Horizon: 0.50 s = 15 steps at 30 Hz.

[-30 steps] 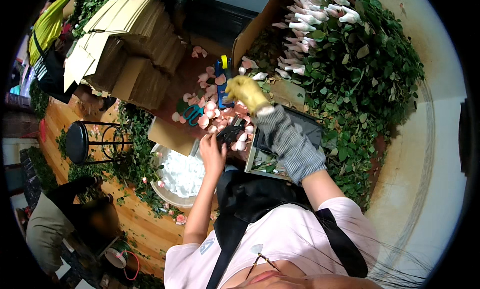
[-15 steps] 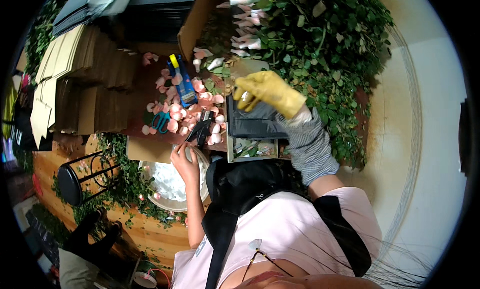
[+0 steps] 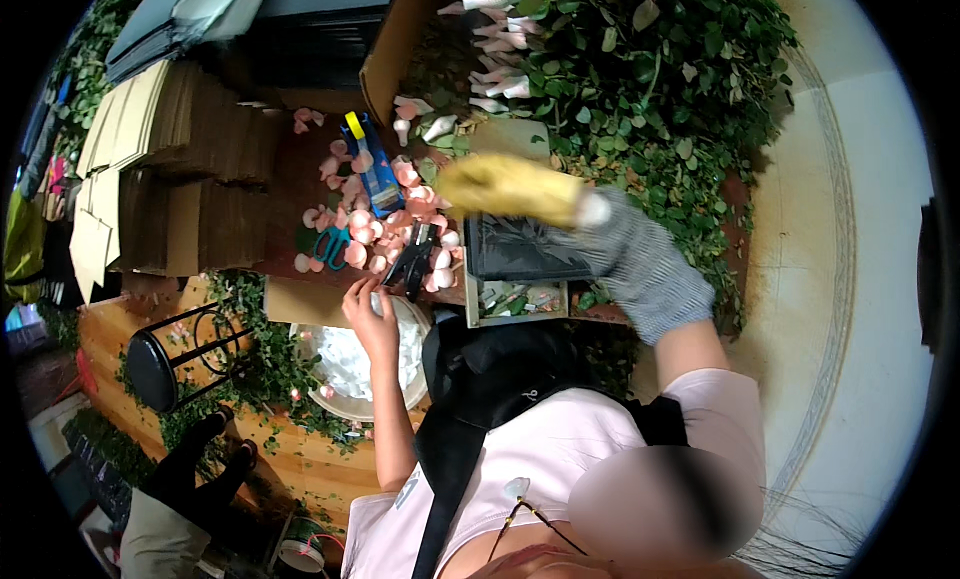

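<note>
My right hand [image 3: 515, 191], in a yellow glove with a grey striped cuff, is held over the table above a black flat sheet [image 3: 520, 244]. Its fingers point left and are blurred; I cannot see anything in them. My bare left hand [image 3: 370, 311] hovers at the table's edge over a pale tub [image 3: 345, 411] of white pieces, fingers slightly apart, with nothing visible in them. Just beyond it lie a black-handled tool [image 3: 412, 264], teal scissors [image 3: 331, 247], a blue tape dispenser [image 3: 375, 169] and scattered pink petals [image 3: 365, 224].
Leafy rose stems [image 3: 640, 89] pile up at the far right, beside flower heads in white sleeves [image 3: 495, 1]. Folded cardboard [image 3: 150, 129] is stacked at left. A black stool [image 3: 152, 371] and another person's legs [image 3: 190, 469] are at lower left.
My gloved right hand has moved slightly left, its fingers now pointing left and blurred. My left hand stays by the tub. The whole view has shifted slightly.
</note>
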{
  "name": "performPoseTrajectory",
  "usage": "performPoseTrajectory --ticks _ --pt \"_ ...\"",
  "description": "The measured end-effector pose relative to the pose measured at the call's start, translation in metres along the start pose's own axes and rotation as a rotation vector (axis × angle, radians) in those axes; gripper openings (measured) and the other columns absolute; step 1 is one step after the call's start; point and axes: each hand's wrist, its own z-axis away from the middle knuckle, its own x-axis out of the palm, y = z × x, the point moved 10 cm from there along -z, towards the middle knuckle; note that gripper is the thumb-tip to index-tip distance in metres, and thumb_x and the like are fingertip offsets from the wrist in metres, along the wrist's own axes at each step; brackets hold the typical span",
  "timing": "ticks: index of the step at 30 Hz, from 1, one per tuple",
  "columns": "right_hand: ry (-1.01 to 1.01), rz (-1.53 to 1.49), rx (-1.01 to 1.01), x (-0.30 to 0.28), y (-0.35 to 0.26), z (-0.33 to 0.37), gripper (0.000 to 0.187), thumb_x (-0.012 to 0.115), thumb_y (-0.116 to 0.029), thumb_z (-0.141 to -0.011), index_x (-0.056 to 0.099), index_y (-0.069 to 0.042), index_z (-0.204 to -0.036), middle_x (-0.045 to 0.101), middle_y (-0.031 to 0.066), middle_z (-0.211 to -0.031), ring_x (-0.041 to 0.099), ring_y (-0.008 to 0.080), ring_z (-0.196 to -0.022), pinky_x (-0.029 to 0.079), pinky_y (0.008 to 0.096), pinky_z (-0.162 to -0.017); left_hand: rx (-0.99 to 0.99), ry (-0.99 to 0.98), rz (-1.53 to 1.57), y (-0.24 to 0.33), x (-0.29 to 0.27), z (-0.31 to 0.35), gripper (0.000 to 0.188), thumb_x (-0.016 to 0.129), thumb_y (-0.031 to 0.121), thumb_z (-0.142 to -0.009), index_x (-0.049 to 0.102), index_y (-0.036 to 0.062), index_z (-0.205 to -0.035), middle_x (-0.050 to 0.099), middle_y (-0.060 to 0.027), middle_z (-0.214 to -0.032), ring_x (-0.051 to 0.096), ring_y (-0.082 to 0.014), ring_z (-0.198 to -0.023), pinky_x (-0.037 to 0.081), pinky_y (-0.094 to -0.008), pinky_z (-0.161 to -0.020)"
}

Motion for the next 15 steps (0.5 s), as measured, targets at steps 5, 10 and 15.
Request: performPoseTrajectory --ticks 5,10,15 --pt "0.293 -0.526 0.192 0.020 0.083 -0.157 0.056 0.060 -0.038 -0.100 0.053 0.006 -0.133 0.066 0.0147 -0.119 0.062 0.0208 -0.105 0.050 0.0326 -0.094 0.075 -0.025 0.137 0.042 0.014 -0.054 0.021 0.065 0.009 -0.092 0.068 0.0036 -0.112 0.063 -0.0143 -0.115 0.056 -0.0339 -0.112 0.045 -0.0426 -0.097" --pt "0.237 -0.464 -0.043 0.049 0.027 -0.117 0.037 0.051 -0.034 -0.104 0.067 -0.002 -0.093 0.071 0.0050 -0.090 0.064 0.0123 -0.083 0.053 0.0292 -0.078 -0.270 -0.012 0.523 -0.004 0.015 -0.084 0.031 0.055 0.022 -0.104 0.067 -0.0040 -0.116 0.071 -0.0104 -0.104 0.067 -0.0201 -0.090 0.053 -0.0323 -0.081" --pt "0.051 -0.798 0.092 0.197 0.109 -0.005 0.028 0.057 -0.025 -0.103 0.066 -0.001 -0.090 0.068 0.0054 -0.080 0.065 0.0129 -0.077 0.054 0.0282 -0.071 -0.349 -0.499 0.750 0.015 0.078 -0.101 0.037 0.057 0.031 -0.104 0.069 -0.0022 -0.115 0.071 -0.0042 -0.094 0.064 -0.0091 -0.078 0.051 -0.0253 -0.070"
